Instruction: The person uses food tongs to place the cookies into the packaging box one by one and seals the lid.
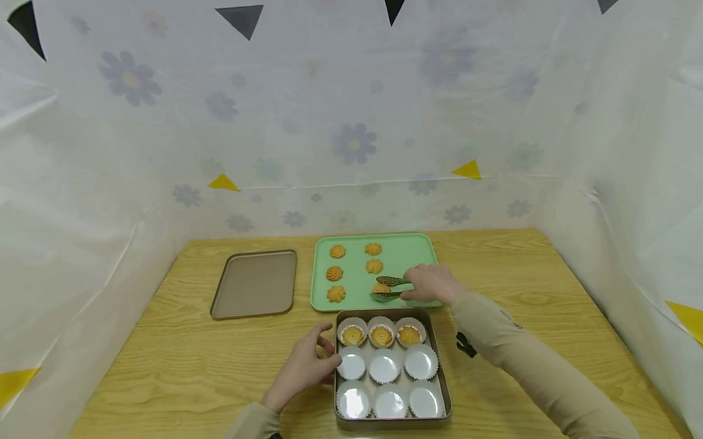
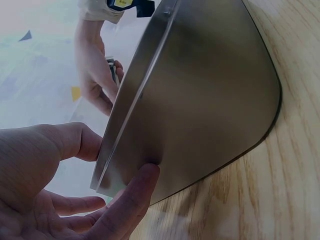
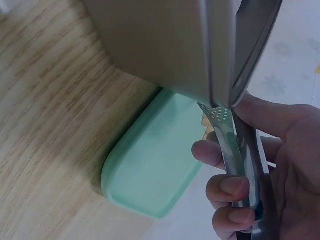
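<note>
My right hand (image 1: 430,284) grips metal tongs (image 1: 393,281) over the green tray (image 1: 407,250). A golden cookie (image 1: 381,288) lies between the tongs' perforated ends; contact on both sides is unclear. My left hand (image 1: 310,360) holds the left wall of a deep square baking pan (image 1: 394,424). In the left wrist view, its thumb reaches the rim and one finger touches the outer wall. White paper cups (image 1: 384,365) stand in rows inside the pan. Three back-row cups each contain a cookie (image 1: 410,334); the other cups have none.
Several swirl and star-shaped cookies (image 1: 334,273) lie on the green tray in two columns. A shallow brown baking tray (image 1: 255,284) sits left of it on the wooden table (image 1: 177,374). Flower-patterned sheeting (image 1: 290,118) encloses the back and sides.
</note>
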`<action>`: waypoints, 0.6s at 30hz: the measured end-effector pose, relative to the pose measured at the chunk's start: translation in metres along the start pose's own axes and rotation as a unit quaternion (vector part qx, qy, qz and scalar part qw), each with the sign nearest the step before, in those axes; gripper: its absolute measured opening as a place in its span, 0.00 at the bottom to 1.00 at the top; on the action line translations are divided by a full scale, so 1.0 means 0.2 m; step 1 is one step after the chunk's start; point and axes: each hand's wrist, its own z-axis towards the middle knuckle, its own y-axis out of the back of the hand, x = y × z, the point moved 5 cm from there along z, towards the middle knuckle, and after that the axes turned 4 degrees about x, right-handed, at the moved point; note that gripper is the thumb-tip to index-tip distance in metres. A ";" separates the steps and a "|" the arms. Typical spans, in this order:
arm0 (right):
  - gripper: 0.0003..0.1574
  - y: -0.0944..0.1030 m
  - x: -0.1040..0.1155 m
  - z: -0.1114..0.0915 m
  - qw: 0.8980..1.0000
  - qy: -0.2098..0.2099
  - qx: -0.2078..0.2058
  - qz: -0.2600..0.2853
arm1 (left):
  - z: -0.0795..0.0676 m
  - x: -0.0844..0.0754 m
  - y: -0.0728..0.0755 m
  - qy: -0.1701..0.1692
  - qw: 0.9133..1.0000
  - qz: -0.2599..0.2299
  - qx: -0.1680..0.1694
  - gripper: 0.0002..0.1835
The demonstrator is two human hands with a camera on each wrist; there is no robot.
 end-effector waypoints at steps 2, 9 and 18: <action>0.28 0.00 0.00 0.01 1.000 0.004 0.002 -0.009 | 0.00 0.00 0.00 0.000 1.000 0.002 0.000 0.38; 0.24 0.01 -0.01 0.01 1.000 0.014 -0.005 -0.020 | 0.00 0.00 0.00 -0.003 1.000 0.015 -0.012 0.38; 0.25 0.06 -0.01 -0.03 0.999 0.031 -0.029 -0.016 | 0.01 0.00 0.00 -0.002 1.000 0.022 -0.012 0.38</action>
